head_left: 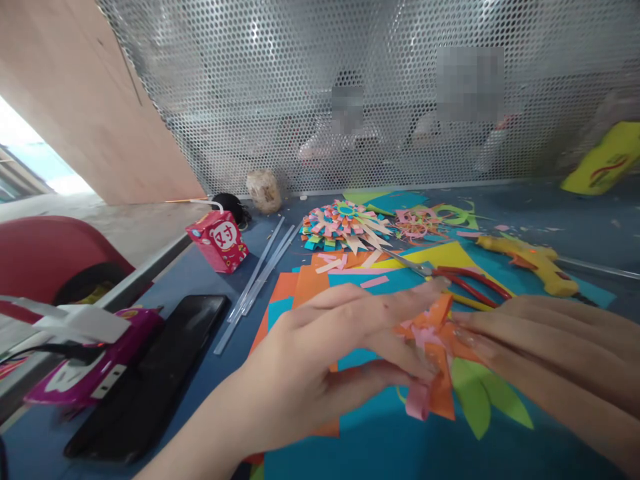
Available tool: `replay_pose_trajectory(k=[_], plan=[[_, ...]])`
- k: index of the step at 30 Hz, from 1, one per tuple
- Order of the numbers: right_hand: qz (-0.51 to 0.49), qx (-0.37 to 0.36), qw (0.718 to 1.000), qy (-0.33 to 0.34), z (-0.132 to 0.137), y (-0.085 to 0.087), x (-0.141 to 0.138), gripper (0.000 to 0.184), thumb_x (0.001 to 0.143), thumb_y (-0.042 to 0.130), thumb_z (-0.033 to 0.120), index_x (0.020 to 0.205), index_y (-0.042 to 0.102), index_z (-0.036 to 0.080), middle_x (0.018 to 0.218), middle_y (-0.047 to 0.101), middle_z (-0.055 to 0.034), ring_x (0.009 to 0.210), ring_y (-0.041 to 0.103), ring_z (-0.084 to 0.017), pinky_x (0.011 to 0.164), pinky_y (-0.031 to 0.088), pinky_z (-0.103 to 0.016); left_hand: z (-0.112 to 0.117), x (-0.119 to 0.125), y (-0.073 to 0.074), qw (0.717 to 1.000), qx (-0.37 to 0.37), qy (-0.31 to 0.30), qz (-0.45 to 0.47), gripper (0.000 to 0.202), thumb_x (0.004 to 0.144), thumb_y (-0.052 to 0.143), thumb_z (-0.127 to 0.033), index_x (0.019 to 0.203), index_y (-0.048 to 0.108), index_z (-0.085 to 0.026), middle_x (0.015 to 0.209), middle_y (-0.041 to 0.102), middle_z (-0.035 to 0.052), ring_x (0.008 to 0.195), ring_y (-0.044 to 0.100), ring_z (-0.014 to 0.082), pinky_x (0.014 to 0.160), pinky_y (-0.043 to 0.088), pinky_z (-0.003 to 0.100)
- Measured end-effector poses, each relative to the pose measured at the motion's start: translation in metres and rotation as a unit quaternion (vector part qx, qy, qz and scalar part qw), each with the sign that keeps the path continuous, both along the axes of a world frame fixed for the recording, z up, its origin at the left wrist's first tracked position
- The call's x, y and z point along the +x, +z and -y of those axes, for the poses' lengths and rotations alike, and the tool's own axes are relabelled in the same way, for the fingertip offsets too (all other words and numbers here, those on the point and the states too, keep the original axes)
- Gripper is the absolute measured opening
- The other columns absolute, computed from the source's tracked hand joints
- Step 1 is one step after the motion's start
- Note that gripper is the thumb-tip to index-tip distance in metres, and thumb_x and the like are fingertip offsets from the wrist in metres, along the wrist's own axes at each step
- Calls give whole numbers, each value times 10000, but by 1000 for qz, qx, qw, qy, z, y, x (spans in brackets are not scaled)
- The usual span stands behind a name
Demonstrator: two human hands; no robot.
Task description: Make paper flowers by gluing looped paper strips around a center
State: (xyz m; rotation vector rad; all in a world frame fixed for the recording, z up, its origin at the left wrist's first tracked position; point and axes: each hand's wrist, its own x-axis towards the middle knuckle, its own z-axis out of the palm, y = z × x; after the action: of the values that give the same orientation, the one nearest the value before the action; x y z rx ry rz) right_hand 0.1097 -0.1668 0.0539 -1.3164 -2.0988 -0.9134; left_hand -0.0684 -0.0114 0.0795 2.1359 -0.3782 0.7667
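Both my hands meet over a paper flower (434, 360) with orange and pink petals and green leaves, low in the middle of the view. My left hand (325, 360) has its fingers stretched out and pinches the flower's petals from the left. My right hand (545, 347) lies with long flat fingers against the flower's right side, fingertips touching the orange paper. The flower rests on blue and orange paper sheets (320, 283).
Red-handled scissors (460, 277) and a yellow glue gun (535, 260) lie behind my hands. A finished multicolour paper flower (343, 227), paper scraps, clear glue sticks (260, 273), a red drink carton (219, 240) and a black phone (160, 373) sit on the blue table. A perforated metal screen (350, 93) closes the back.
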Motion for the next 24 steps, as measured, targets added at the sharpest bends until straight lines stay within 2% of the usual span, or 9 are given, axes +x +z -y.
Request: replay_pose_trajectory(k=[4, 7, 12, 16, 19, 24], plan=[[-4, 6, 1000, 2, 0, -2, 1, 167, 768, 505, 159, 907, 574, 222, 1017, 586, -68, 869, 589, -174, 677, 504, -341, 0, -1, -1, 999, -27, -16, -17, 585, 766, 573, -13, 1295, 376, -167, 791, 713, 33, 708, 673, 120, 737, 529, 224], [-14, -10, 1000, -4, 1, -3, 1, 162, 772, 516, 178, 917, 575, 222, 1020, 594, -70, 873, 592, -178, 683, 507, -350, 0, -2, -2, 999, -29, -9, -11, 585, 763, 580, -17, 1280, 391, -214, 777, 709, 6, 699, 673, 120, 779, 525, 259], [-3, 7, 1000, 14, 1, -2, 2, 139, 756, 541, 142, 882, 591, 174, 1036, 583, -83, 861, 591, -183, 653, 493, -347, 1, -5, -6, 999, -40, 30, -9, 600, 745, 612, -48, 1267, 393, -247, 783, 695, -14, 699, 667, 128, 892, 480, 333], [-10, 16, 1000, -2, 1, -4, 1, 130, 775, 520, 137, 876, 590, 179, 1042, 578, -68, 877, 591, -184, 699, 489, -363, 0, -4, -7, 999, -25, 41, -11, 646, 738, 631, -75, 1296, 367, -266, 833, 702, -3, 758, 661, 146, 885, 480, 330], [-9, 52, 999, -10, -1, -6, 1, 120, 795, 509, 143, 869, 591, 189, 1022, 597, -60, 875, 590, -177, 709, 479, -355, 0, -4, -6, 999, -10, 33, -30, 663, 747, 627, -92, 1315, 345, -287, 847, 709, -8, 771, 661, 157, 903, 468, 344], [-38, 43, 998, 5, -5, -6, -1, 152, 840, 449, 139, 884, 579, 204, 963, 634, -47, 841, 599, -142, 668, 494, -303, 0, -5, -5, 998, -13, 6, -57, 678, 776, 575, -63, 1347, 281, -280, 822, 701, -11, 744, 664, 144, 834, 503, 312]])
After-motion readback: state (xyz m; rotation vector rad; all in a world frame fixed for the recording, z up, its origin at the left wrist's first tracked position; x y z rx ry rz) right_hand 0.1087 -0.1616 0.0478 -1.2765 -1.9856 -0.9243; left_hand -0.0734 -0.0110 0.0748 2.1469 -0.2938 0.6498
